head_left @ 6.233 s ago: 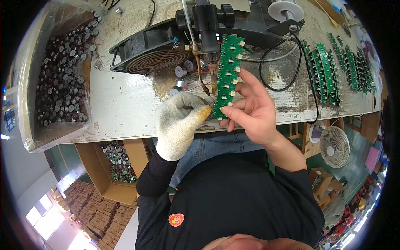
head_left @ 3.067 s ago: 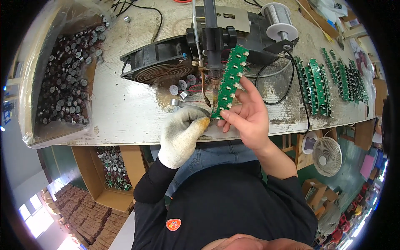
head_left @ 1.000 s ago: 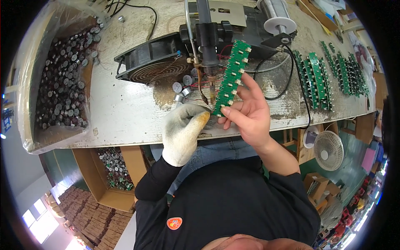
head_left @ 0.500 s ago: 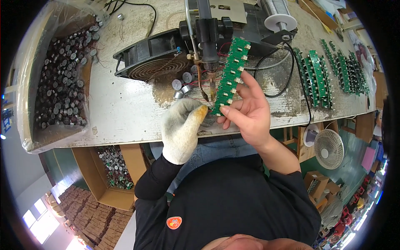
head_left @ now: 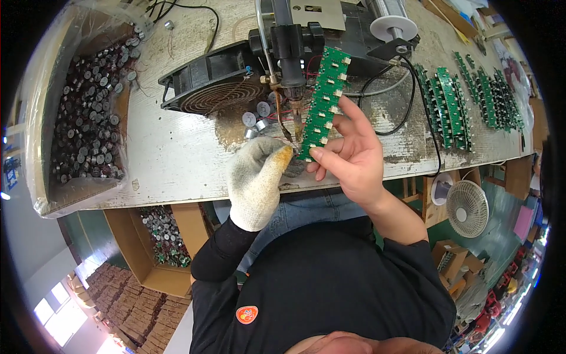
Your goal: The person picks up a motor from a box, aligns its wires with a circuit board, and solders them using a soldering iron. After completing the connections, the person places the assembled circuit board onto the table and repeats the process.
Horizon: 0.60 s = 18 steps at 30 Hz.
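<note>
A long green circuit board (head_left: pixel 326 103) with a row of small white connectors stands tilted in front of the soldering station. My bare right hand (head_left: pixel 354 147) grips its lower part between thumb and fingers. My left hand (head_left: pixel 259 171), in a white glove with a yellow-stained thumb, is closed in a pinch beside the board's lower end; what lies in the pinch is too small to make out. Just above that pinch, the soldering iron (head_left: pixel 296 112) points down with a thin bent solder feed tube (head_left: pixel 282 118) next to it. Several small round metal parts (head_left: pixel 256 121) with red wires lie behind my left hand.
A black fan (head_left: pixel 212 82) lies left of the iron. Farther left stands a plastic-lined box (head_left: pixel 41 147) of round metal parts. A solder spool (head_left: pixel 394 29) is at the back right; stacked green boards (head_left: pixel 451 109) and a black cable (head_left: pixel 413 112) lie right.
The board has shifted slightly up and to the left with my right hand still gripping it. My gloved left hand keeps its pinch, nearly in place.
</note>
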Tool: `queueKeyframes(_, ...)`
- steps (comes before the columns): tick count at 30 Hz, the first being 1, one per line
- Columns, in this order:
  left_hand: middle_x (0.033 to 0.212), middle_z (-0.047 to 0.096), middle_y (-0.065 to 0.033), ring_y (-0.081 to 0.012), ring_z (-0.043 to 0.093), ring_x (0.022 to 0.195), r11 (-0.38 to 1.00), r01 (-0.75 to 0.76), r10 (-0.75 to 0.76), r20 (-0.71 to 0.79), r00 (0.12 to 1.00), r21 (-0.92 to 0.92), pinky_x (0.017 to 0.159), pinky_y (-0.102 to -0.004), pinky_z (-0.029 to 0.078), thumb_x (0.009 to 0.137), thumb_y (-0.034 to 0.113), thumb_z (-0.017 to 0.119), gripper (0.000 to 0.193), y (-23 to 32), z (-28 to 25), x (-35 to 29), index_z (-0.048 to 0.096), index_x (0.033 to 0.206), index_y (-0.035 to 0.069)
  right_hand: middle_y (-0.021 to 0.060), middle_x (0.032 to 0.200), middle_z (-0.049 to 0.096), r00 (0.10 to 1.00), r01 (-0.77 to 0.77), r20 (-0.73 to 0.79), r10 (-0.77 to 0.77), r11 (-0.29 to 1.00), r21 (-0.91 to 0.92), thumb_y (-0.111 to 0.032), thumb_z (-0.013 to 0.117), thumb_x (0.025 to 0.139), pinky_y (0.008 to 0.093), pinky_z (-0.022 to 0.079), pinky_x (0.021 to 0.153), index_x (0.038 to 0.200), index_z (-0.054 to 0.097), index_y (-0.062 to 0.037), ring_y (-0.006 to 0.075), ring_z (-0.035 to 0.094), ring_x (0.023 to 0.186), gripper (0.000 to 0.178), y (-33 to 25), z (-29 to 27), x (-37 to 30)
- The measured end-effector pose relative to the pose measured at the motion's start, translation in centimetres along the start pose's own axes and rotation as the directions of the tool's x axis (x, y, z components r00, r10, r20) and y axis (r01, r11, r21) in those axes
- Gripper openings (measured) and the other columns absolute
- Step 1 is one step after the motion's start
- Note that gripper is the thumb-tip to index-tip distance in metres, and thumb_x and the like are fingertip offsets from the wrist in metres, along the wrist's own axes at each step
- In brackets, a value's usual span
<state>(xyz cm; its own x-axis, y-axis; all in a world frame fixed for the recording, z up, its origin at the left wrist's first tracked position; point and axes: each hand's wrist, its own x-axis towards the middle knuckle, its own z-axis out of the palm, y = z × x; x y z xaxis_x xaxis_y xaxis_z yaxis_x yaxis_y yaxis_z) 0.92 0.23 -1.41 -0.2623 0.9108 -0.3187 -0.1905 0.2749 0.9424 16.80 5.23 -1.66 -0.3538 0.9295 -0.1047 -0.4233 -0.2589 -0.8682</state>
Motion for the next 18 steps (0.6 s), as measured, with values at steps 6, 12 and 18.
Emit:
queueKeyframes(6,0.078,0.061,-0.0046,-0.0098,0.056,0.07,0.999,0.024,-0.023,0.016,1.0,-0.031,0.063,-0.0245,0.046,0.087,0.014,0.062,0.018,-0.4,-0.2,0.0,0.063,0.088,-0.004,0.0175,0.116,0.052,1.0,-0.009,-0.007,0.009,1.0,-0.029,0.013,0.058,0.08,0.0226,0.053,0.051,0.143,0.024,-0.0035,0.0184,0.066,0.071,0.074,0.4,-0.1,0.0)
queueKeyframes(12,0.078,0.061,-0.0043,-0.0096,0.056,0.072,0.997,0.067,-0.066,0.023,0.998,-0.026,0.065,-0.0246,0.046,0.088,0.013,0.061,0.017,-0.2,0.1,-0.2,0.062,0.089,-0.004,0.0177,0.117,0.051,1.0,0.007,-0.006,-0.008,0.999,-0.031,0.012,0.058,0.08,0.0227,0.054,0.051,0.143,0.024,-0.0038,0.0183,0.067,0.072,0.074,0.2,-0.4,-0.3)
queueKeyframes(18,0.077,0.064,-0.0057,-0.0098,0.058,0.071,0.997,-0.016,0.011,0.067,0.998,0.077,0.066,-0.0252,0.046,0.086,0.008,0.058,0.012,-0.5,0.0,-1.5,0.063,0.088,-0.003,0.0183,0.119,0.049,0.992,-0.122,0.018,0.122,0.992,0.023,0.014,0.057,0.078,0.0243,0.05,0.047,0.146,0.018,-0.0086,0.0192,0.064,0.065,0.082,-0.4,-1.7,-1.6)
